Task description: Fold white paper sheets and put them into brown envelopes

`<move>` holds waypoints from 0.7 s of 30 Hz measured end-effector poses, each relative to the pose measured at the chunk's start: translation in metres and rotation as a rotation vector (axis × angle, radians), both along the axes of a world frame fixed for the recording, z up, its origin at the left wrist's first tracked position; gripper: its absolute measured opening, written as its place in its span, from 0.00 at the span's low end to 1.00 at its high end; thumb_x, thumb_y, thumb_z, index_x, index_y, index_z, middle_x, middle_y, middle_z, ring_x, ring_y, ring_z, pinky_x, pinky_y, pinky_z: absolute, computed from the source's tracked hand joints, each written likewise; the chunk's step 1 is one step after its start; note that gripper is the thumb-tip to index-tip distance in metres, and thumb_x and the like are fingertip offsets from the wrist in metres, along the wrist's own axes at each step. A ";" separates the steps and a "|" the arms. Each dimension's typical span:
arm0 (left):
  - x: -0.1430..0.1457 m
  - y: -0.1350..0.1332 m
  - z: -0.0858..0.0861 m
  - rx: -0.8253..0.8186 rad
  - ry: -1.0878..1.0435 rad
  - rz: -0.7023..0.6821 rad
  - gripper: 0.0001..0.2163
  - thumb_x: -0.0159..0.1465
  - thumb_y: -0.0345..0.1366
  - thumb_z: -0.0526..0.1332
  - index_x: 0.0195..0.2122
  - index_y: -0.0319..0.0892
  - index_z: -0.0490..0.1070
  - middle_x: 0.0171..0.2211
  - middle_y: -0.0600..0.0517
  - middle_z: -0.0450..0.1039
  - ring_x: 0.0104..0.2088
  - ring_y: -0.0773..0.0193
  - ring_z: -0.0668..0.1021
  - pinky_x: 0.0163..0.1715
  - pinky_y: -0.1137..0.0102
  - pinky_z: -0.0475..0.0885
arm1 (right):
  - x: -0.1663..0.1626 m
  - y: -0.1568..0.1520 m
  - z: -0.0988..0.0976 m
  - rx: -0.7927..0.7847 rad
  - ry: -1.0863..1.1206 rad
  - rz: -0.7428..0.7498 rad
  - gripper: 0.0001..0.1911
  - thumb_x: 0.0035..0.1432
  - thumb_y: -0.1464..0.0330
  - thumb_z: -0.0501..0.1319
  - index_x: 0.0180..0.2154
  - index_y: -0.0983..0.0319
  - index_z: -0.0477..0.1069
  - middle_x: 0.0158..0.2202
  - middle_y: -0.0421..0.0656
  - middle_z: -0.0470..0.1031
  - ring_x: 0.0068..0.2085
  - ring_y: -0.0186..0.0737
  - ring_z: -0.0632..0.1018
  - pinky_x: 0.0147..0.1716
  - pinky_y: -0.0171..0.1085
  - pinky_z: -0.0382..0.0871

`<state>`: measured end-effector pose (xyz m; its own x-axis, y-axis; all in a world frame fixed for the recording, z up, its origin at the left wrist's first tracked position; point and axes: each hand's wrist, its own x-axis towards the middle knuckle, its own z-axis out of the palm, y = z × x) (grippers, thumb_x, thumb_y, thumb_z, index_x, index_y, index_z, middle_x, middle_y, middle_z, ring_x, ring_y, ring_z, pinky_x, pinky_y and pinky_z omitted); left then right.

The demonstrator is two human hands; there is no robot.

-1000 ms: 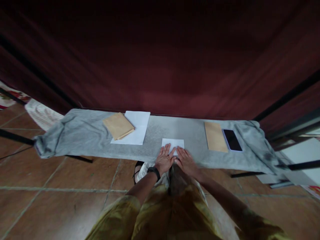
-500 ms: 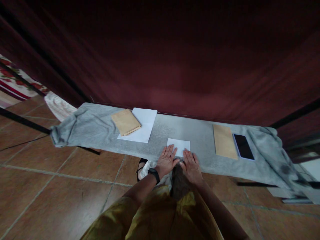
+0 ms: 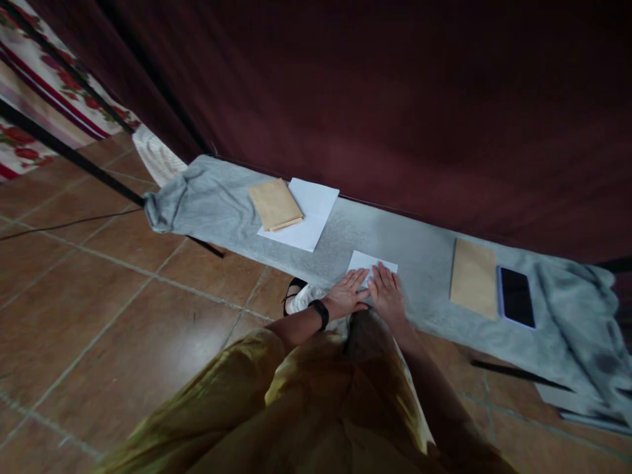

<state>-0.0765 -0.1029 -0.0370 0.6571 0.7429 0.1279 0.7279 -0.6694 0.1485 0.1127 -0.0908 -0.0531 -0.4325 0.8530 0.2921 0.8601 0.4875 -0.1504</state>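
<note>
The white slip [image 3: 359, 259] lies on the grey-covered counter [image 3: 419, 253], near its close edge, under both hands. The left hand [image 3: 349, 291] is palm down, fingers slightly spread, their tips on the slip; a black watch [image 3: 319, 315] sits on that wrist. The right hand [image 3: 388, 293] is flat too, fingers near together, tips on the slip just beside the left ones at 3 o'clock. Neither hand pinches anything.

At 10 o'clock from the slip lies a white sheet [image 3: 316, 207], its bare part plain white, with a folded brown packet [image 3: 275, 203] across its 9 o'clock side. The packet's upper face is plain brown. At 3 o'clock a plain brown paper [image 3: 473, 278] lies flat, and just beyond it, toward 4 o'clock, a phone [image 3: 516, 297] with a dark face and a pale purple rim; any marking there is too small to tell. A dark red curtain [image 3: 375, 118] hangs at 12 o'clock.
</note>
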 end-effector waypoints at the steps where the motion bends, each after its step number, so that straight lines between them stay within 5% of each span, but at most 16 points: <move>1: 0.000 0.000 0.001 -0.013 0.011 0.001 0.29 0.67 0.49 0.62 0.65 0.41 0.62 0.73 0.35 0.41 0.72 0.47 0.51 0.70 0.51 0.49 | 0.001 0.000 -0.001 0.000 0.002 -0.016 0.27 0.72 0.67 0.46 0.68 0.68 0.56 0.70 0.58 0.56 0.71 0.53 0.58 0.66 0.58 0.52; 12: 0.001 0.001 0.007 -0.087 0.051 -0.018 0.34 0.67 0.44 0.64 0.71 0.48 0.52 0.75 0.41 0.37 0.73 0.47 0.47 0.70 0.50 0.47 | 0.020 -0.004 -0.005 -0.038 0.042 -0.151 0.31 0.72 0.63 0.45 0.71 0.70 0.50 0.71 0.58 0.55 0.69 0.58 0.59 0.65 0.60 0.53; 21: 0.000 -0.001 0.004 -0.058 0.054 -0.031 0.38 0.66 0.46 0.64 0.72 0.44 0.48 0.74 0.37 0.36 0.73 0.45 0.46 0.70 0.49 0.48 | 0.024 -0.006 -0.004 -0.038 0.026 -0.217 0.31 0.72 0.61 0.45 0.70 0.69 0.52 0.70 0.56 0.57 0.69 0.56 0.60 0.66 0.58 0.51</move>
